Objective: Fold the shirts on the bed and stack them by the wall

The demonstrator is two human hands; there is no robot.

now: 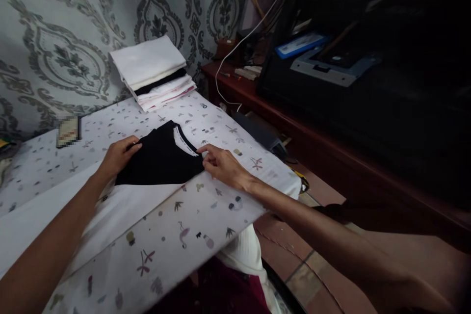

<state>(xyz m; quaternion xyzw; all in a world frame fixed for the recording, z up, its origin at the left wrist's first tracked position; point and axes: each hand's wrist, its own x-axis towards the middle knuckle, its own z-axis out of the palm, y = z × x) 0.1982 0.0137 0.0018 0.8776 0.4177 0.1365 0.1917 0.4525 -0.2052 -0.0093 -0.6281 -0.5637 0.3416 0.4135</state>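
A black-and-white T-shirt (pixel 156 159) lies spread on the patterned sheet, its black upper part and round neckline pointing away from me and its white body reaching toward the lower left. My left hand (pixel 119 158) is closed on the shirt's left edge, thumb and fingers pinching the black cloth. At the right end of the neckline, my right hand (pixel 222 166) pinches the cloth by the shoulder with its fingers curled. Part of the white cloth is hidden under my left forearm.
Behind the shirt stands a stack of folded clothes (pixel 149 66) against the patterned wall. A small blurred flat item (pixel 68 131) lies at the left. To the right are a dark red wooden desk (pixel 294 130), a white cable (pixel 224 61) and a metal disc drive (pixel 331 66).
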